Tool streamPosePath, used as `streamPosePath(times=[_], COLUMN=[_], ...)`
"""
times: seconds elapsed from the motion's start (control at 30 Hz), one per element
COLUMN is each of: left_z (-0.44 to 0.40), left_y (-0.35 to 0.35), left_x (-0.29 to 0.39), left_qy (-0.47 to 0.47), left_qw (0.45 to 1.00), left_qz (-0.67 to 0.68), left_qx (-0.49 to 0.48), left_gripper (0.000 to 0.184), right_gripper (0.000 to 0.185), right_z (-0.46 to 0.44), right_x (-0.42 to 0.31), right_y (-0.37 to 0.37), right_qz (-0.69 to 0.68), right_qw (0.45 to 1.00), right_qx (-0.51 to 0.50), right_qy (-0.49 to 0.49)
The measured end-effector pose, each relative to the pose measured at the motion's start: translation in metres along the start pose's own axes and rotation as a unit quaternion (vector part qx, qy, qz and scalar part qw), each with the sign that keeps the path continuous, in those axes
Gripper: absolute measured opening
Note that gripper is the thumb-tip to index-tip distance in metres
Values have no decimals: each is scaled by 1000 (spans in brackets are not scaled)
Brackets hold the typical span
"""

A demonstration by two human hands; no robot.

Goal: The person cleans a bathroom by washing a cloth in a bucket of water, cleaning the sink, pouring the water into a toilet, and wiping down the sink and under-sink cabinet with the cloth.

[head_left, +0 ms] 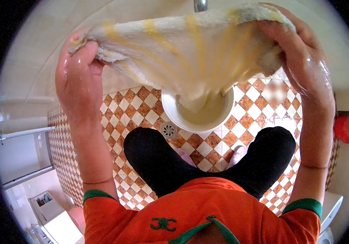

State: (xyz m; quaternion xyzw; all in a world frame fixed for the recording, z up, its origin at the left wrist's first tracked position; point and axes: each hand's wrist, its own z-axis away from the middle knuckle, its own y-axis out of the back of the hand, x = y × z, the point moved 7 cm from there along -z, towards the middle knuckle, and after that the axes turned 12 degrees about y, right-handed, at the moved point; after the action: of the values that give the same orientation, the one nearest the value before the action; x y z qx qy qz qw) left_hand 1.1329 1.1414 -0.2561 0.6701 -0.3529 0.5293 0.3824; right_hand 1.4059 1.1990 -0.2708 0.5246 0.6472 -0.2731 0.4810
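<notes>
A wet white towel with yellow stripes is stretched between my two hands, its lower middle hanging down over a bucket. My left hand grips one bunched end, fingers wrapped round the cloth. At the other end my right hand is closed on the towel, with wet suds on the wrist. Beneath is a white bucket on the floor, with cloudy liquid in it. Whether the towel's tip touches that liquid I cannot tell.
Above the towel shows a metal tap. The checkered tile floor has a round drain left of the bucket. A red container is at the right wall. At lower left stands a white cabinet-like unit.
</notes>
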Motion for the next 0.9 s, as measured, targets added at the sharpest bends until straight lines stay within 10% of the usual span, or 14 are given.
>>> streamPosePath(times=[0.13, 0.37, 0.47, 0.63, 0.8, 0.9], left_z=[-4, -15, -3, 54, 93, 92], left_y=[-9, -87, -119, -152, -134, -128], left_x=[-31, -228, -297, -396, -423, -522], left_qy=[-32, 189, 135, 236, 322, 290], left_qw=[986, 897, 850, 693, 737, 686], left_qz=[-156, -233, -405, -546, -509, -518], left_qx=[-58, -324, -309, -407, -307, -420], left_gripper=[23, 24, 24, 27, 29, 46], right_gripper=[30, 23, 24, 26, 27, 27], right_z=[3, 25, 48, 112, 175, 151], right_x=[24, 177, 235, 354, 418, 400], right_y=[-25, -71, -102, -144, -171, -167], right_qz=[90, 234, 379, 393, 422, 405], right_qw=[993, 933, 869, 829, 797, 780], right_qx=[-73, -247, -312, -311, -318, -424], right_qy=[-18, -120, -69, -249, -292, -221])
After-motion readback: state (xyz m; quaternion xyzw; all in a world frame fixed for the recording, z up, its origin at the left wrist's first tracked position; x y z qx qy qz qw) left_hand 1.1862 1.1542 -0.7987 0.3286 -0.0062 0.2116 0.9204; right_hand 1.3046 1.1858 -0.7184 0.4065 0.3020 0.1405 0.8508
